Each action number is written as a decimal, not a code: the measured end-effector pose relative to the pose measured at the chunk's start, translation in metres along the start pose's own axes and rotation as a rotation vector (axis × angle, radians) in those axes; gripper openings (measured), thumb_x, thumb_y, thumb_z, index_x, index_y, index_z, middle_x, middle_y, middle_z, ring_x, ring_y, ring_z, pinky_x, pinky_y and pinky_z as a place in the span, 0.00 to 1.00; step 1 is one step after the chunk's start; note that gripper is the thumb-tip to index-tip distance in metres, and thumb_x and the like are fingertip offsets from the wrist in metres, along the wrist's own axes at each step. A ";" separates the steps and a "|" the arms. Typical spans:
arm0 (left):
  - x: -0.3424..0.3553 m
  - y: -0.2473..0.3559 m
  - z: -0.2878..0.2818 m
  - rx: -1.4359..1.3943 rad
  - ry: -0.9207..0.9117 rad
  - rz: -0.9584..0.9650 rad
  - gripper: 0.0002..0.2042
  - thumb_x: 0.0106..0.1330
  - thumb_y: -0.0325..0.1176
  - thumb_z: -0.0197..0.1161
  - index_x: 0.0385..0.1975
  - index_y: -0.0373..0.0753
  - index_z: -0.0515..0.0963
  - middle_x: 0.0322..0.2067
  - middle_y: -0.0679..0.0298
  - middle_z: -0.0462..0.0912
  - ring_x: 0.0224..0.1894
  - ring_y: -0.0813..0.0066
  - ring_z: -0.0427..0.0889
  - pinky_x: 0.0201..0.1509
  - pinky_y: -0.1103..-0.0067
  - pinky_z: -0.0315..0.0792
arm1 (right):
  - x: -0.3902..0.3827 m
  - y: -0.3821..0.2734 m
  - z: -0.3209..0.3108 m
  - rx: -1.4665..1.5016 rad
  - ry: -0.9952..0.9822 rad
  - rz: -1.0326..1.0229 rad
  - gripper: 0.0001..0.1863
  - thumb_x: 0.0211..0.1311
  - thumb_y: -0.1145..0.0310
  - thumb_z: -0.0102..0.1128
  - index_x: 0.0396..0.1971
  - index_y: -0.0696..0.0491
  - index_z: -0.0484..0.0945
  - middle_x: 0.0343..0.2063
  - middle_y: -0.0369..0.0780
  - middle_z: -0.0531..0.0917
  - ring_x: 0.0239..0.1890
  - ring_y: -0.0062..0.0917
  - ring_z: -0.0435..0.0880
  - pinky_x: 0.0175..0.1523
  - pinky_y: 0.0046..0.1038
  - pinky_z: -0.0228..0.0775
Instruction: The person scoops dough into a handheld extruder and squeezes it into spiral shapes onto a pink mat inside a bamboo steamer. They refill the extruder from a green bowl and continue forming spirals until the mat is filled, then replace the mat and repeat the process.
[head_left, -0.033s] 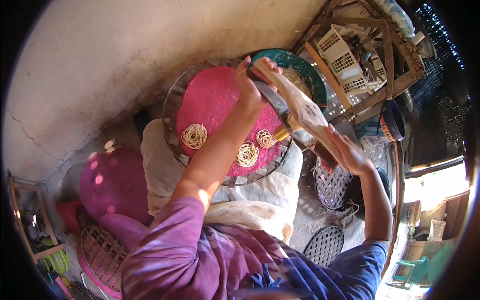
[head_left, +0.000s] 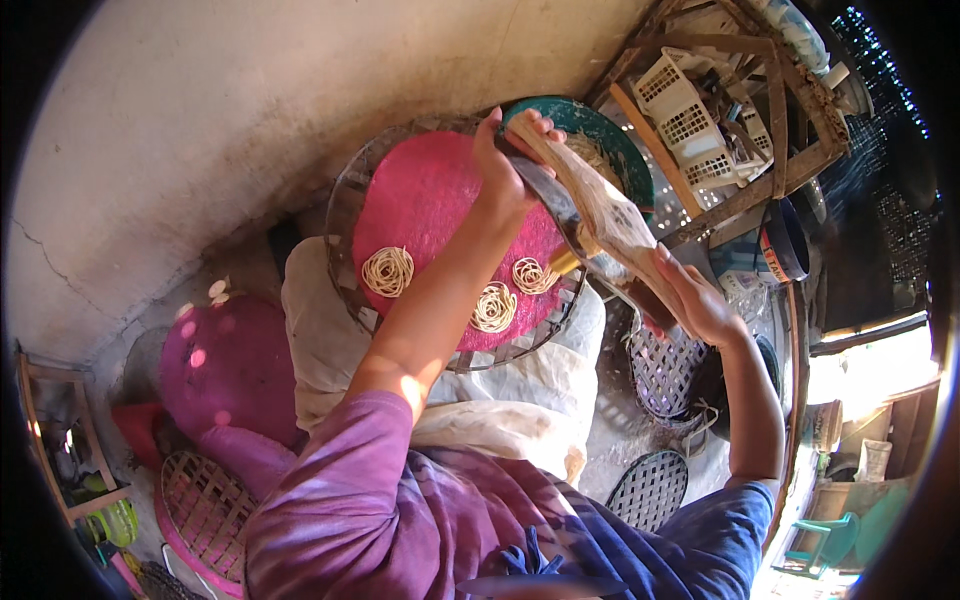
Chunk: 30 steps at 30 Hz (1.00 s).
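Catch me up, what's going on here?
A person holds a long wooden-handled tool in both hands: left hand at the far end, right hand at the nearer one. Its brass-coloured cylinder sits close to one of three visible pale strand coils on a pink round sheet, which lies on a woven tray.

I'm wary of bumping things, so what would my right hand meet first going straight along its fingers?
The wooden press, which your right hand already touches. Past it, the green basin appears next in that line, though depth is unclear.
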<state>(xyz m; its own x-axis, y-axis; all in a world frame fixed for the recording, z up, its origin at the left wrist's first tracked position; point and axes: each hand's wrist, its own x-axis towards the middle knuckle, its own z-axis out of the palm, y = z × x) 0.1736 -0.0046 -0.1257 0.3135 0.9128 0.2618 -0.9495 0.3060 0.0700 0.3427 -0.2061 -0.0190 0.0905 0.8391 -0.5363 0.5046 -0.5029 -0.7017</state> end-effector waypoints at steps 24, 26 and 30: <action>-0.003 -0.013 -0.047 -0.262 -0.177 -0.038 0.15 0.67 0.49 0.50 0.24 0.49 0.74 0.22 0.77 0.77 0.29 0.77 0.79 0.36 0.70 0.70 | 0.110 0.113 0.060 1.153 -0.695 -0.180 0.36 0.64 0.41 0.42 0.60 0.57 0.64 0.31 0.46 0.77 0.19 0.29 0.79 0.26 0.27 0.77; 0.002 0.000 -0.046 -0.267 -0.069 0.030 0.16 0.63 0.52 0.51 0.22 0.49 0.73 0.20 0.75 0.75 0.27 0.74 0.76 0.33 0.70 0.69 | 0.120 0.118 0.059 0.782 -0.525 -0.217 0.29 0.67 0.49 0.43 0.58 0.56 0.68 0.28 0.42 0.77 0.17 0.24 0.77 0.25 0.23 0.74; 0.015 0.033 -0.030 -0.257 -0.141 0.062 0.15 0.63 0.51 0.52 0.22 0.48 0.73 0.20 0.74 0.75 0.27 0.73 0.76 0.34 0.70 0.68 | 0.124 0.091 0.055 -0.091 -0.095 -0.329 0.25 0.72 0.52 0.35 0.53 0.52 0.75 0.28 0.43 0.78 0.20 0.24 0.77 0.26 0.24 0.71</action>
<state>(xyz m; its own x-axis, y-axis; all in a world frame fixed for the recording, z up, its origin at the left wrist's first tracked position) 0.1477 0.0269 -0.1482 0.2326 0.8907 0.3905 -0.9259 0.3256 -0.1914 0.3527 -0.1588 -0.1752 -0.1680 0.9281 -0.3324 0.5684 -0.1843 -0.8019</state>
